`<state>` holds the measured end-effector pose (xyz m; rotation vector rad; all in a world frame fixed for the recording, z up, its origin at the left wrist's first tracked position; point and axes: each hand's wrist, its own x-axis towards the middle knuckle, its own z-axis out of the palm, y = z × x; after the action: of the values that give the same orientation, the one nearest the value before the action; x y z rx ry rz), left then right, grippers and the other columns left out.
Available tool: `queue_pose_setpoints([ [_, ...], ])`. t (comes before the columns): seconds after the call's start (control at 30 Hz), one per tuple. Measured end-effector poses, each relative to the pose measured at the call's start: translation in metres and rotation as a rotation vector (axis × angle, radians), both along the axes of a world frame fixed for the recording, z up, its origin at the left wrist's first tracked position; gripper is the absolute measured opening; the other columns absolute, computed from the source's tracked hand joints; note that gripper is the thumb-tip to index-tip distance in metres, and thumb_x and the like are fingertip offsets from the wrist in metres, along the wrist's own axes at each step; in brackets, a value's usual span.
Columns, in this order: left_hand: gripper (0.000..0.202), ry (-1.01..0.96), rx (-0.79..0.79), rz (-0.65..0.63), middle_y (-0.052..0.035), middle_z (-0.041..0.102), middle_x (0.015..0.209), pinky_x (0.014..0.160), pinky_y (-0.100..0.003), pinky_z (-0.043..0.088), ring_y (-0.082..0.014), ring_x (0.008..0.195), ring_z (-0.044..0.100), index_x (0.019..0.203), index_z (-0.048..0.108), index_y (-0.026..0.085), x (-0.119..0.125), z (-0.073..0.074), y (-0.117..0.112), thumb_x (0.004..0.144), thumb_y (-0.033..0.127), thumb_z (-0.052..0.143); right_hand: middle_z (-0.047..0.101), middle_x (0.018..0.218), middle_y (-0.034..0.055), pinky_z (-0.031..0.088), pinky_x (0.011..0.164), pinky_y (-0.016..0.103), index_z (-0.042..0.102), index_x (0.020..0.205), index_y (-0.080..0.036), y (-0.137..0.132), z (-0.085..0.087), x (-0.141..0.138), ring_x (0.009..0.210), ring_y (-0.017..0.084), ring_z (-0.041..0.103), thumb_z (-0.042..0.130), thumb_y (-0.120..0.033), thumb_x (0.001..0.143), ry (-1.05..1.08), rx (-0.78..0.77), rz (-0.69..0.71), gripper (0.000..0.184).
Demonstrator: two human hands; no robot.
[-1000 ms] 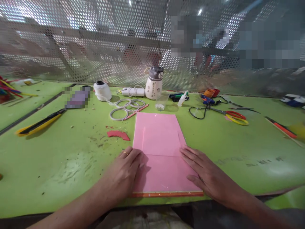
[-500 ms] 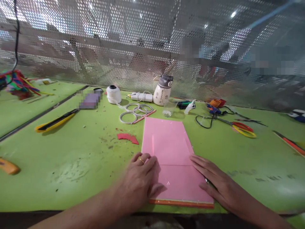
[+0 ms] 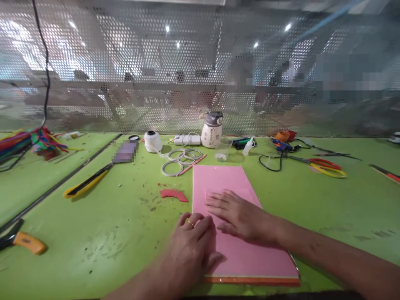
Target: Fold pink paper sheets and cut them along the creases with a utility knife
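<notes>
A tall stack of pink sheets [image 3: 250, 258] with a shiny clear edge lies in front of me; an orange layer shows along its near edge. On the stack's left side rests my left hand [image 3: 193, 243], wearing a gold ring, its fingers bent down and its thumb spread apart on the pink surface. The fingertips are partly hidden. My right hand [image 3: 239, 214] lies flat across the middle of the stack, fingers stretched out to the left and almost touching my left hand. A smaller pink piece seems to lie under the right hand, its outline faint.
Left of the stack lies a red paper scrap [image 3: 173, 195]. Behind it are white rings [image 3: 173, 168], a thread spool [image 3: 153, 142], a bottle [image 3: 212, 131] and a clear cup [image 3: 222, 150]. Scissors [image 3: 326, 163] lie right; a yellow cutter [image 3: 87, 182] and orange-handled tool [image 3: 30, 242] left.
My right hand has moved left from the stack's right edge onto its middle. My left hand keeps its place on the left side. The view has tilted up slightly.
</notes>
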<state>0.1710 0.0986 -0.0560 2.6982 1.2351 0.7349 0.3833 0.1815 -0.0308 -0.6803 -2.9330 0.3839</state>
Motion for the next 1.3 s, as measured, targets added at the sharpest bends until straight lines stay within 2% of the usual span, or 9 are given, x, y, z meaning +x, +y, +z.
queue_pose_setpoints([
  [0.2,0.027,-0.007,-0.043,-0.02,-0.0082,0.068,0.101,0.084,-0.047,0.049,-0.0276,0.093,0.058,0.096,0.064,0.018,0.0,0.002,0.001,0.093,0.044,0.061,0.044,0.157,0.0141,0.026,0.118,0.059,0.046,0.149,-0.017,0.02,-0.007,0.005,0.148,0.029,0.033,0.041,-0.053,0.103,0.046,-0.031,-0.083,0.058],
  [0.4,0.026,0.011,-0.024,-0.021,-0.0091,0.068,0.098,0.081,-0.046,0.048,-0.0281,0.092,0.058,0.088,0.064,0.017,0.001,0.003,0.002,0.092,0.044,0.063,0.057,0.146,0.0115,0.033,0.114,0.057,0.056,0.141,-0.022,0.039,-0.025,0.003,0.14,0.03,0.045,0.046,-0.049,0.102,0.177,0.109,-0.193,0.048],
  [0.6,0.028,-0.004,-0.026,-0.033,-0.01,0.072,0.108,0.081,-0.047,0.048,-0.0288,0.093,0.061,0.096,0.069,0.018,-0.002,0.011,0.004,0.096,0.043,0.058,0.061,0.135,0.0225,0.039,0.109,0.059,0.065,0.127,-0.011,0.063,-0.023,0.056,0.127,0.034,0.052,0.041,-0.027,0.101,0.325,0.227,-0.516,0.039],
  [0.73,0.022,0.072,-0.132,-0.104,-0.0075,0.074,0.098,0.08,-0.042,0.05,-0.0259,0.09,0.064,0.1,0.073,0.022,-0.004,0.02,0.028,0.098,0.035,0.055,0.072,0.117,0.014,0.05,0.1,0.048,0.071,0.117,-0.017,0.047,-0.014,0.08,0.11,0.028,0.063,0.053,-0.025,0.094,0.268,0.156,-0.475,0.03],
  [0.87,0.024,0.044,-0.224,0.032,-0.0145,0.07,0.112,0.083,-0.037,0.054,-0.0238,0.095,0.066,0.111,0.071,0.014,0.002,0.026,0.064,0.094,0.024,0.058,0.07,0.125,0.0145,0.05,0.101,0.045,0.07,0.121,-0.014,0.031,-0.016,0.079,0.116,0.029,0.06,0.07,-0.025,0.082,0.195,0.102,-0.39,0.04],
  [0.97,0.052,0.061,-0.3,0.253,-0.0182,0.065,0.122,0.081,-0.039,0.055,-0.0264,0.095,0.066,0.134,0.06,0.01,0.009,0.028,0.082,0.087,0.032,0.067,0.067,0.127,0.0184,0.047,0.103,0.051,0.066,0.127,-0.01,0.031,-0.024,0.079,0.119,0.033,0.058,0.071,-0.028,0.083,0.175,0.103,-0.379,0.047],
  [1.07,0.06,0.056,-0.336,0.34,-0.0154,0.067,0.112,0.076,-0.037,0.054,-0.0268,0.09,0.066,0.134,0.061,0.011,0.013,0.021,0.086,0.08,0.035,0.073,0.064,0.131,0.0186,0.044,0.105,0.055,0.063,0.129,-0.011,0.034,-0.032,0.084,0.122,0.034,0.055,0.065,-0.032,0.09,0.171,0.114,-0.363,0.044],
  [1.2,0.053,-0.075,-0.291,0.417,-0.0068,0.065,0.101,0.068,-0.031,0.051,-0.0174,0.074,0.062,0.128,0.066,0.021,0.015,0.0,0.085,0.075,0.018,0.071,0.061,0.135,0.0196,0.044,0.101,0.058,0.058,0.134,-0.01,0.03,-0.041,0.088,0.125,0.035,0.052,0.055,-0.036,0.097,0.179,0.13,-0.354,0.045],
  [1.3,0.041,-0.268,-0.217,0.367,-0.0027,0.062,0.088,0.062,-0.026,0.049,-0.0132,0.067,0.059,0.114,0.073,0.023,0.015,-0.013,0.085,0.076,0.011,0.063,0.061,0.135,0.0178,0.046,0.097,0.056,0.054,0.137,-0.012,0.022,-0.045,0.089,0.125,0.035,0.052,0.049,-0.038,0.101,0.203,0.183,-0.362,0.045],
])
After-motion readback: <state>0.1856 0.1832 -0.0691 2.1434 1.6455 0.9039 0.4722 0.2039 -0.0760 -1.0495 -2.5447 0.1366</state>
